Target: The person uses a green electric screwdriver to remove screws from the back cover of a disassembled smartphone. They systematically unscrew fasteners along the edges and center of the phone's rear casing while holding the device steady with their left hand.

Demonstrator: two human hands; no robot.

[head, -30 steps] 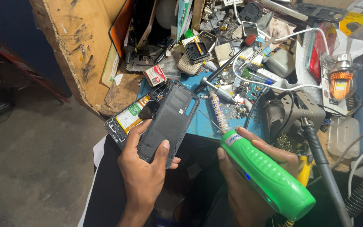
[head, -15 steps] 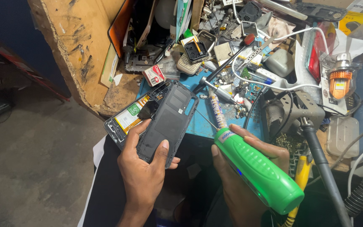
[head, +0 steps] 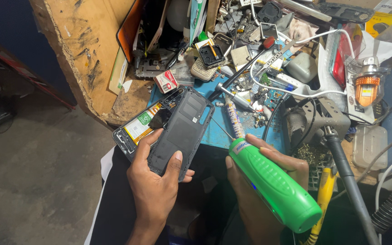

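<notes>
The left hand (head: 153, 181) has its grip closed around the black back cover (head: 182, 131), which lies over the opened phone (head: 137, 129) at the near edge of the desk (head: 218, 131). To the right, the right hand (head: 268, 181) grips the green electric screwdriver (head: 273, 186). For good work, keep the phone steady and the thin bit straight.

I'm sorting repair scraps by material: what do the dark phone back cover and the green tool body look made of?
The phone back cover, held by the left hand, looks like matte dark plastic: dull, thin, with moulded cutouts. The green tool in the right hand looks like smooth, glossy moulded plastic, with soft highlights; its thin tip seems metal.
</notes>
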